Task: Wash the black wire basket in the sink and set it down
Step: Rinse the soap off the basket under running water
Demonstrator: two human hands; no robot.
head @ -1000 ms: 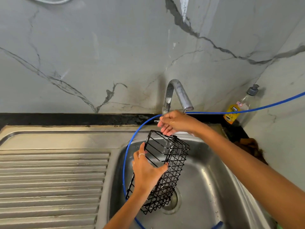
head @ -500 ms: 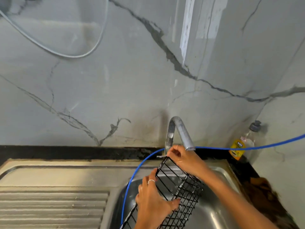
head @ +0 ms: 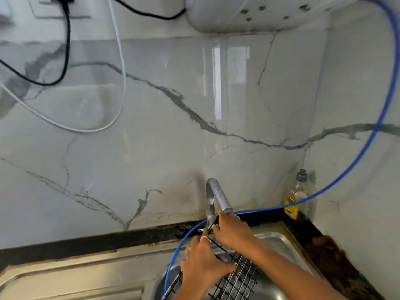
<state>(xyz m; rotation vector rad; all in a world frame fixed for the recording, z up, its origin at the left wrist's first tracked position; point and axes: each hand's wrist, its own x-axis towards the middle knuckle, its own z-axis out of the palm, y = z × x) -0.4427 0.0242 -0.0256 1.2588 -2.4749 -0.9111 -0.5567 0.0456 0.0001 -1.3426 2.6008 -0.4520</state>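
Note:
The black wire basket (head: 240, 278) is held tilted over the steel sink (head: 279, 241), its top end raised toward the curved metal tap (head: 217, 197). My left hand (head: 203, 265) grips the basket's left side, thumb across the wires. My right hand (head: 232, 231) holds the basket's upper edge just under the tap spout. The basket's lower part runs out of the frame at the bottom. No water stream shows.
A blue hose (head: 355, 161) loops from the upper right down behind the tap and into the sink. A soap bottle (head: 295, 197) stands in the right corner. The steel drainboard (head: 75, 276) lies left. Black and white cables (head: 121, 68) hang on the marble wall.
The view has tilted up toward the wall, so the sink sits lower in frame. Both hands lifted the basket's top end closer to the tap spout.

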